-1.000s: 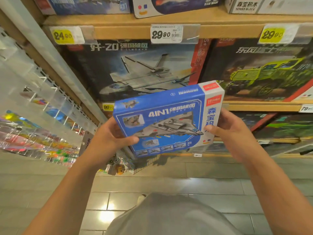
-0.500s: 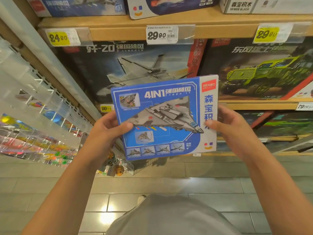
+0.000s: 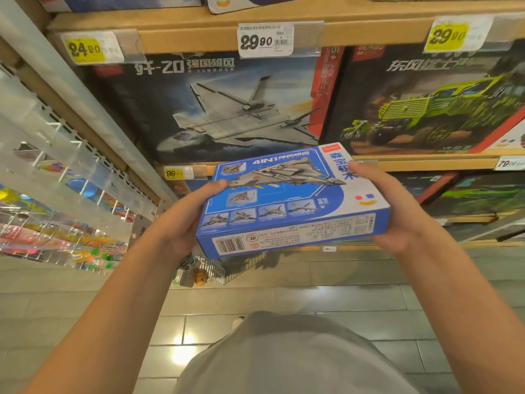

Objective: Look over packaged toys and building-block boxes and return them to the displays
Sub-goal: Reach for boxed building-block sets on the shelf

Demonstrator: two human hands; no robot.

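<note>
Blue box (image 3: pixel 287 203) tipped nearly flat, barcode edge up front, gripped by left hand (image 3: pixel 181 223) and right hand (image 3: pixel 397 211) before the toy shelf (image 3: pixel 199 38).

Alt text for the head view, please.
Both hands, left and right, hold a blue jet box tilted flat, barcode edge facing the camera. Behind it, shelves display larger boxed sets.
</note>
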